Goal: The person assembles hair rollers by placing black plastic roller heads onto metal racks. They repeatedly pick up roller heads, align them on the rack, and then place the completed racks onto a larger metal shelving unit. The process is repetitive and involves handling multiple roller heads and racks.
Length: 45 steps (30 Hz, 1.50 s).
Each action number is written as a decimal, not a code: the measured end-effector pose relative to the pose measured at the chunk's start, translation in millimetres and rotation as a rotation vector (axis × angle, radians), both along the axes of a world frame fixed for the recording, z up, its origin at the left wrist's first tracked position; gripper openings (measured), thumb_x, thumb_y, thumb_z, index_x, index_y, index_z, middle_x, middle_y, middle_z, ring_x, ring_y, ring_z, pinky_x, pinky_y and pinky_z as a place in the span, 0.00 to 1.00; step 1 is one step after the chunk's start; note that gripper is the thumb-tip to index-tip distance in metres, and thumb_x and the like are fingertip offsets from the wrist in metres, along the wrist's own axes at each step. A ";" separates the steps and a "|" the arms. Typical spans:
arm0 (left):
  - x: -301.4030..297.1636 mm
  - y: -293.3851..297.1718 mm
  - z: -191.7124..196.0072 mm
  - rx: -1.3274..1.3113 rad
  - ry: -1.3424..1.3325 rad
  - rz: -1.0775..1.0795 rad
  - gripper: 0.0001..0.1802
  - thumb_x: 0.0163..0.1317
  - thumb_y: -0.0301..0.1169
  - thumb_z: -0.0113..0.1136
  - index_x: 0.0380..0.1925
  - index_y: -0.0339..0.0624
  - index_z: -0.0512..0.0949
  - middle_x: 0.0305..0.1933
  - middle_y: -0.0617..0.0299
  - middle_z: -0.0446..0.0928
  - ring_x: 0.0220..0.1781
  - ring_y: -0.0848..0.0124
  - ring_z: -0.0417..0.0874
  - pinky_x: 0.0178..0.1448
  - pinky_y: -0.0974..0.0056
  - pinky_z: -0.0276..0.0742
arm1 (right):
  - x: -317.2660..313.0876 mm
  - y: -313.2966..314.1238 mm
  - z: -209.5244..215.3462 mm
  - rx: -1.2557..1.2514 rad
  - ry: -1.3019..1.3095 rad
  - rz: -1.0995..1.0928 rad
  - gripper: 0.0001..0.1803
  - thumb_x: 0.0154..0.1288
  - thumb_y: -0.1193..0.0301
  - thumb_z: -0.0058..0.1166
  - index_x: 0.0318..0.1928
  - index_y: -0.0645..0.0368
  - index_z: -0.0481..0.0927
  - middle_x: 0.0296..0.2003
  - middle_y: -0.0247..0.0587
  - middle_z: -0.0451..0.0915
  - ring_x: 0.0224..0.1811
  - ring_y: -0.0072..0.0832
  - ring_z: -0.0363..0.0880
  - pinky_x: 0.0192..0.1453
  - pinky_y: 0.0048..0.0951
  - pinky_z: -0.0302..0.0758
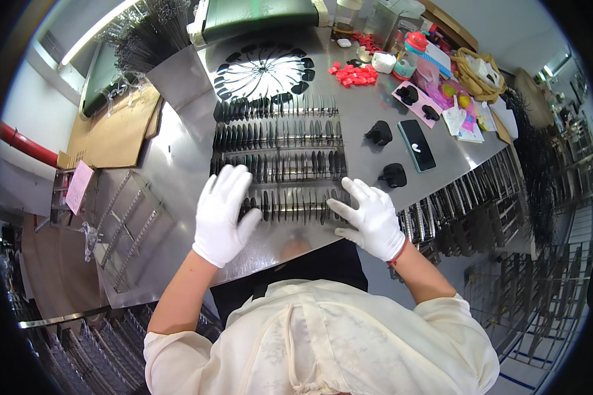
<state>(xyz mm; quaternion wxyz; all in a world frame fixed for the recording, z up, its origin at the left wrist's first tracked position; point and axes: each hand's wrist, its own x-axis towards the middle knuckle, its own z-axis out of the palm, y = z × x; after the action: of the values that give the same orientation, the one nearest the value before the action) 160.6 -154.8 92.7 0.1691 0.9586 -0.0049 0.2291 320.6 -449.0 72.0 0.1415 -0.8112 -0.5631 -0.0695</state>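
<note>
A metal rack (278, 150) with rows of thin dark blade-like pieces standing on edge lies on the steel table in front of me. My left hand (223, 214), in a white glove, is at the near left corner of the rack, fingers stretched and thumb apart. On the opposite side my right hand (370, 217), gloved too, has its fingers spread beside the rack's near right end. Nothing shows in either palm. Whether the fingertips touch the rack's frame I cannot tell. Beyond the rack, dark oval pieces on thin stems (263, 69) fan out in a circle over a bright white patch.
At the right lie a phone (416, 146), two black clip-like objects (393, 176), red pieces (354, 75) and a red-capped bottle (410, 52). An empty wire rack (128, 224) and cardboard (115, 128) are at the left. Filled racks (461, 204) stand past the table's right edge.
</note>
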 end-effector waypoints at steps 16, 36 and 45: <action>55.6 259.5 37.4 -0.648 -0.431 0.669 0.16 0.71 0.39 0.66 0.48 0.37 0.85 0.45 0.57 0.87 0.46 0.70 0.86 0.55 0.65 0.79 | -2.5 -6.4 -38.9 0.042 0.214 -0.358 0.72 0.32 0.50 0.84 0.75 0.71 0.58 0.66 0.59 0.70 0.66 0.54 0.71 0.71 0.49 0.64; 194.4 370.7 160.5 0.626 0.224 0.765 0.12 0.70 0.38 0.60 0.47 0.47 0.85 0.52 0.52 0.85 0.56 0.50 0.86 0.58 0.48 0.82 | 1.1 31.3 -7.0 0.040 0.424 -0.564 0.17 0.72 0.64 0.55 0.52 0.64 0.79 0.24 0.62 0.82 0.29 0.60 0.83 0.37 0.57 0.79; 104.0 291.4 173.2 -0.333 -0.976 0.221 0.25 0.70 0.27 0.59 0.66 0.36 0.71 0.58 0.48 0.81 0.47 0.66 0.87 0.47 0.66 0.80 | -10.6 22.4 -49.0 0.113 0.363 -0.592 0.19 0.70 0.66 0.55 0.56 0.63 0.78 0.24 0.61 0.82 0.29 0.60 0.83 0.38 0.57 0.80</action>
<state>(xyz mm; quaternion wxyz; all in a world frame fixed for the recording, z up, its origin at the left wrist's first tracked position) 264.6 136.6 265.9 0.2720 0.6953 0.0545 0.6631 310.0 -426.5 23.0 0.2578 -0.9293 -0.2642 0.0066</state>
